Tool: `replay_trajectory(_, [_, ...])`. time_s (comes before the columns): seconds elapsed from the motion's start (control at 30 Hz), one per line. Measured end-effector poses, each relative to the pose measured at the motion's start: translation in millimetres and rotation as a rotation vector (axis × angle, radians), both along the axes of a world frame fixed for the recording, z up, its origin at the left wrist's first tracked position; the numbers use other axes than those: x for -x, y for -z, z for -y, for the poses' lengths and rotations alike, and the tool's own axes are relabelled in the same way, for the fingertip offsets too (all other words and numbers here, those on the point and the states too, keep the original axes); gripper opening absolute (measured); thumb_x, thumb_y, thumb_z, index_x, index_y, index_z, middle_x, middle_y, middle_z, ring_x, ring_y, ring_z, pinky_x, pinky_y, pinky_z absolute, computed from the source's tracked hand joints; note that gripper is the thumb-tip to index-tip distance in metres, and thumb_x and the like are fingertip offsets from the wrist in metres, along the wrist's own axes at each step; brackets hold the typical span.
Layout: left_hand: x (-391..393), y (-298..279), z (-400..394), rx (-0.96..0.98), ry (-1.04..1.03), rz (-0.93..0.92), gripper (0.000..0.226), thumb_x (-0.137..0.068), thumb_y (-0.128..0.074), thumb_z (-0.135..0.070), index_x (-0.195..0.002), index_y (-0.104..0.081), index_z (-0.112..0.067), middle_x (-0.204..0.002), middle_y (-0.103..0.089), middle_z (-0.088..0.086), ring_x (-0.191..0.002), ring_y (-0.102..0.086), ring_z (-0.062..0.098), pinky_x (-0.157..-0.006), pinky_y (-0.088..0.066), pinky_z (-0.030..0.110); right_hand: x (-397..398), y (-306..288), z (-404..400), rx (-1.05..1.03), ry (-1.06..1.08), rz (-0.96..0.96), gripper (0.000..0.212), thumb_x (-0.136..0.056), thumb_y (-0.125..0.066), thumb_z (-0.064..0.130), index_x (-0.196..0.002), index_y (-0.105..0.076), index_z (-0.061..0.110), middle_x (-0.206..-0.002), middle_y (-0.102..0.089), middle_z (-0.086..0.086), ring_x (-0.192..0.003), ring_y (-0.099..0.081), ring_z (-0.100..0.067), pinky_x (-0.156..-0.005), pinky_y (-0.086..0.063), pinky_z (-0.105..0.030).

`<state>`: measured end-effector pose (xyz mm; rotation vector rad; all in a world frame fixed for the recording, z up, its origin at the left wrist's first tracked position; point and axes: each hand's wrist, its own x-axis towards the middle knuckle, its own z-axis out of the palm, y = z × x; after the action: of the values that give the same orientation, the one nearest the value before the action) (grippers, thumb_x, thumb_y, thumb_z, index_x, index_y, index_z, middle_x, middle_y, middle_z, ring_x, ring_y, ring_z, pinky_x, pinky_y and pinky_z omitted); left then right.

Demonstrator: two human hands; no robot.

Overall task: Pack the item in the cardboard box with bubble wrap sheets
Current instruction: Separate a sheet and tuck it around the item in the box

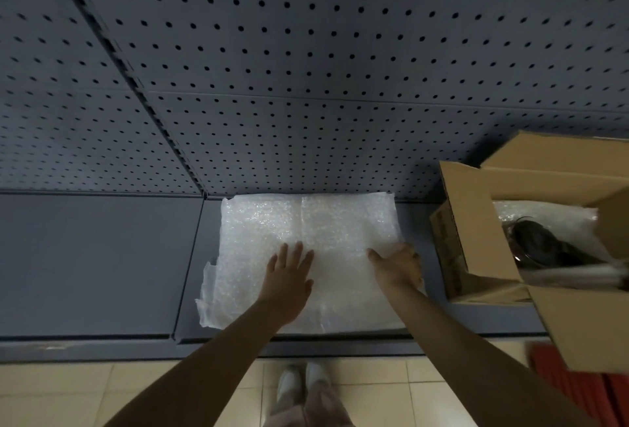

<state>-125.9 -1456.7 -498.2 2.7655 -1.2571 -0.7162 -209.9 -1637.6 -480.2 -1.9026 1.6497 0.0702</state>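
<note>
A stack of white bubble wrap sheets [306, 222] lies flat on the grey shelf [102, 256] in front of me. My left hand [289, 276] presses flat on the top sheet, fingers straight and spread. My right hand [398, 266] grips the sheet's right edge, thumb on top and fingers curled under. To the right stands an open cardboard box [476, 239] with its flaps up. Inside it a dark item [537, 242] rests on bubble wrap lining.
A grey pegboard wall [306, 69] rises behind the shelf. The shelf's front edge runs across at my forearms, with tiled floor [136, 385] and my shoes below. Something red [578, 385] sits at the lower right under the box flap.
</note>
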Motion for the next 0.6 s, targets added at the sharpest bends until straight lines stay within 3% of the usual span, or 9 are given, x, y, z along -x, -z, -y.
replay_trajectory(0.13, [0,0,1,-0.009,-0.005,-0.001,0.059,-0.103,-0.025,-0.037,-0.152,0.002,-0.022,-0.16,0.012,0.006,-0.146,0.014,0.031,-0.121,0.0,0.042,7,-3,5,0.024,-0.01,0.03,0.079,-0.074,-0.074,0.046,-0.136,-0.042,0.009,-0.137,-0.044,-0.018,-0.123,-0.047,-0.038,-0.101,-0.043,-0.049])
replay_trajectory(0.27, [0,-2,1,-0.011,-0.004,-0.011,0.059,-0.103,-0.026,-0.036,-0.152,0.003,-0.023,-0.16,0.012,0.006,-0.147,0.014,0.03,-0.12,0.002,0.041,7,-9,11,-0.03,-0.082,-0.055,0.064,-0.074,-0.068,0.054,-0.124,-0.057,0.016,-0.129,-0.05,-0.014,-0.117,-0.052,-0.033,-0.094,-0.048,-0.04])
replay_trajectory(0.37, [-2,-4,0,-0.018,-0.004,-0.031,0.06,-0.102,-0.027,-0.036,-0.152,0.002,-0.024,-0.161,0.012,0.005,-0.147,0.014,0.03,-0.12,0.002,0.04,7,-19,13,-0.084,-0.147,-0.033,0.039,-0.08,-0.067,0.036,-0.109,-0.058,0.012,-0.115,-0.061,-0.013,-0.099,-0.06,-0.029,-0.072,-0.047,-0.028])
replay_trajectory(0.47, [-2,-7,-1,-0.021,0.005,-0.058,0.061,-0.102,-0.029,-0.036,-0.153,0.002,-0.023,-0.16,0.013,0.005,-0.147,0.014,0.031,-0.119,0.001,0.041,7,-35,7,-0.049,-0.223,0.061,0.021,-0.084,-0.061,0.018,-0.099,-0.049,0.009,-0.1,-0.062,-0.012,-0.077,-0.055,-0.024,-0.051,-0.035,-0.022])
replay_trajectory(0.6, [1,-14,1,-0.046,0.016,-0.121,0.061,-0.101,-0.031,-0.04,-0.153,-0.004,-0.024,-0.16,0.012,0.009,-0.146,0.013,0.034,-0.119,-0.001,0.044,-3,-68,-15,0.037,-0.302,0.201,0.02,-0.086,-0.057,0.014,-0.102,-0.046,0.011,-0.091,-0.057,-0.006,-0.08,-0.059,-0.025,-0.051,-0.036,-0.023])
